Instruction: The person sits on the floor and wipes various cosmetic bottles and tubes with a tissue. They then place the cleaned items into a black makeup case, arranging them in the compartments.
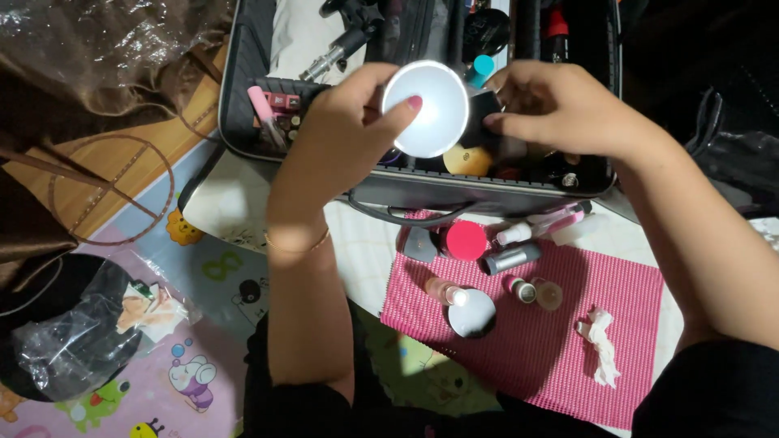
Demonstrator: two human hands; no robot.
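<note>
Far left: crumpled clear plastic bag (77, 332) on a cartoon-printed play mat (203, 324), brown fabric (97, 57) heaped above it.
Left hand: the left hand (341, 134) closed around a round white disc-shaped compact (426, 108), thumb with pink-painted nail pressed on its face, a thin gold bracelet (296, 242) at the wrist.
Compact: raised above the open black makeup case (243, 122), just beside the other hand.
Right hand: the right hand (560, 105) pinching a small dark piece (484, 109) at the compact's right edge; what the piece is cannot be told.
Case: crowded with cosmetics, a pink tube (261, 109) at its left end, a teal cap (484, 65) near the top.
Below: pink ribbed mat (600, 292) carrying a round pink-lidded pot (465, 240), a grey tube (511, 259), small bottles (535, 292), an open round mirror compact (471, 312) and a crumpled white tissue (600, 345).
</note>
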